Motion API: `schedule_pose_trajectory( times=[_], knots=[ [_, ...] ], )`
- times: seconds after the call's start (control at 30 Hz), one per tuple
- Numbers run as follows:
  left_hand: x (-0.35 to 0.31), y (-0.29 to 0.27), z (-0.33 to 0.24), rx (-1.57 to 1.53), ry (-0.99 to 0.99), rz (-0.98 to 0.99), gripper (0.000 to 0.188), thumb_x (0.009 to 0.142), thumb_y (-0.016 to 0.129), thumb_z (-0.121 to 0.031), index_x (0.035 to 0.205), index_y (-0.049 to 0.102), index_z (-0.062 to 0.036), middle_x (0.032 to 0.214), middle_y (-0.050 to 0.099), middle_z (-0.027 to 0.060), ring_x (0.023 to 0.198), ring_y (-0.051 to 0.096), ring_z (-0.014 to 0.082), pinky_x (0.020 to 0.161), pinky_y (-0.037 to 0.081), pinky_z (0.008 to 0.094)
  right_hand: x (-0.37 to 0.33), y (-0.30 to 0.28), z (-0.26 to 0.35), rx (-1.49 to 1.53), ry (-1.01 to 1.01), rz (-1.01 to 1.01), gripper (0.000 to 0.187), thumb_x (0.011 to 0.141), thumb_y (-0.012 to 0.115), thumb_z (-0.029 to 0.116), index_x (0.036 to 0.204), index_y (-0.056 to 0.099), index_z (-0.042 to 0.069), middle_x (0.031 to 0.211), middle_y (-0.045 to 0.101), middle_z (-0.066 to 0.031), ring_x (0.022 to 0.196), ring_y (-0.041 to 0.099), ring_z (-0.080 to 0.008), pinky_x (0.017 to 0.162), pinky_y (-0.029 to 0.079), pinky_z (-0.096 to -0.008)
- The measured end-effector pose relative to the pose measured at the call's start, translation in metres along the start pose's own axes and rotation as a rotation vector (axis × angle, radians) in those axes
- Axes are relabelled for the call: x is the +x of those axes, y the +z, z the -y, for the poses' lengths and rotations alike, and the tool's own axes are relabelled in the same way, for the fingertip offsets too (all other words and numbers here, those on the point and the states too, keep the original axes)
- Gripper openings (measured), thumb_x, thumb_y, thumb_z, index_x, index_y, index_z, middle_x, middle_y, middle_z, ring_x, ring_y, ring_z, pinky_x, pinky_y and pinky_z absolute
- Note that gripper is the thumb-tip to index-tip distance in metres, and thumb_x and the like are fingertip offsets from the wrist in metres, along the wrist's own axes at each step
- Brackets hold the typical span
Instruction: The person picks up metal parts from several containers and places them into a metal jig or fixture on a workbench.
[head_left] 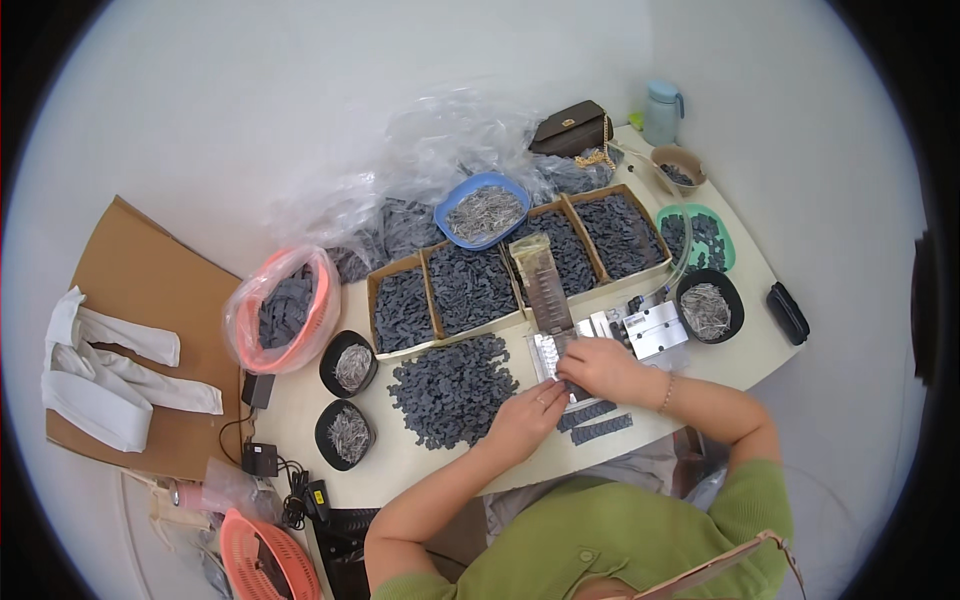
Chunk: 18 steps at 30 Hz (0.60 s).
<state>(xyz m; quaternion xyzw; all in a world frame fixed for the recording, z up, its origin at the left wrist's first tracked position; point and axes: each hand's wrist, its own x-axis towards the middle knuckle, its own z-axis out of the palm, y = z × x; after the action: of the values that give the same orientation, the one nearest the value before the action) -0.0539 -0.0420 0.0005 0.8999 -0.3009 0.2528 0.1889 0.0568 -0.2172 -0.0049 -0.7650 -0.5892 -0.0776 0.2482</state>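
Note:
Both my hands meet at a silver metal fixture (545,352) on the right half of the table. My left hand (530,412), a ring on one finger, has its fingertips pressed together at the fixture's near edge. From the right, my right hand (603,366) reaches over the fixture with fingers curled down. Whatever the fingertips pinch is hidden beneath them. Behind the fixture rises a clear, upright chute (540,275). A pneumatic cylinder block (655,330) with a hose sits to its right. Dark grey strips of joined parts (602,428) lie just in front.
Loose dark grey plastic parts (450,390) are heaped left of my hands. A divided cardboard box (400,350) of such parts stands behind. Metal pins fill black bowls (325,440) and a blue basin (440,220). A black case (788,313) lies at the right edge.

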Motion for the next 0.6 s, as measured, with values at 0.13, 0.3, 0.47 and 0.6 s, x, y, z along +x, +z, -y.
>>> schedule_pose_trajectory(
  times=[0.13,0.3,0.47,0.6],
  knots=[
    [-0.004,-0.016,0.03,-0.007,-0.29,0.041,0.023,0.073,0.057,0.001,0.096,0.062,0.0008,0.095,0.062,0.0148,0.088,0.06,0.0326,0.077,0.05,0.0394,-0.01,-0.002,0.018,-0.195,-0.146,-0.026,0.03,0.072,0.068,0.017,0.097,0.061,0.002,0.086,0.055,-0.0068,0.078,0.054,-0.0217,0.067,0.048,-0.0327],
    [-0.002,-0.017,0.07,0.172,-0.372,0.066,0.013,0.077,0.06,-0.001,0.089,0.063,-0.0004,0.088,0.057,0.013,0.086,0.057,0.0323,0.073,0.047,0.0402,-0.006,-0.017,0.024,-0.124,-0.08,-0.004,0.029,0.073,0.068,0.02,0.097,0.064,0.003,0.09,0.056,-0.0063,0.087,0.054,-0.0217,0.074,0.046,-0.0334],
    [0.008,-0.032,0.064,-0.102,-0.57,-0.07,0.011,0.081,0.06,0.0,0.093,0.059,-0.0019,0.086,0.059,0.0133,0.084,0.059,0.033,0.073,0.047,0.0413,0.019,-0.011,0.005,-0.084,-0.063,0.076,0.018,0.077,0.067,0.018,0.092,0.068,0.008,0.094,0.06,-0.0024,0.088,0.055,-0.0206,0.075,0.046,-0.0345],
    [0.013,-0.044,0.051,-0.313,-0.717,-0.143,0.012,0.085,0.058,0.002,0.097,0.058,-0.0013,0.087,0.062,0.0122,0.073,0.061,0.0253,0.067,0.049,0.0326,0.066,0.024,-0.001,-0.086,-0.074,0.022,0.014,0.079,0.06,0.014,0.091,0.068,0.01,0.091,0.06,-0.0013,0.092,0.054,-0.0195,0.079,0.042,-0.0331]
  ],
)
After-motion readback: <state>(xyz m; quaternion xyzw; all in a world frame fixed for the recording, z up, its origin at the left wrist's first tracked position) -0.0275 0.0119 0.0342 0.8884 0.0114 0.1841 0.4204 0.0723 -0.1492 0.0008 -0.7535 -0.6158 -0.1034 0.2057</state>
